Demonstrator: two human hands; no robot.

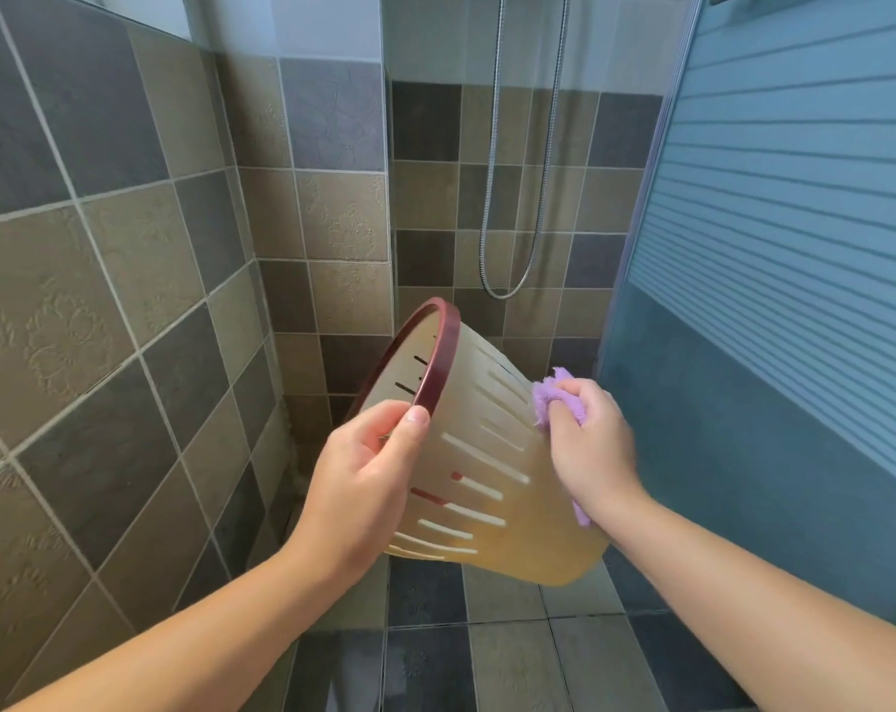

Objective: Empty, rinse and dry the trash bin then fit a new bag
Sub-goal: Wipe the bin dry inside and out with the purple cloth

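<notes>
Tiled shower walls [101,280], bin [492,470] held aloft

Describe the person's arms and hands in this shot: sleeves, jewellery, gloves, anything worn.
Both forearms are bare up to the frame edge, with no sleeve in sight. The left hand and the right hand are ungloved. No watch, bracelet or ring shows on either. The left thumbnail looks short and unpainted.

Matt slotted plastic bin [492,470] — glossy rim [438,362], fluffy cloth [554,395].
</notes>
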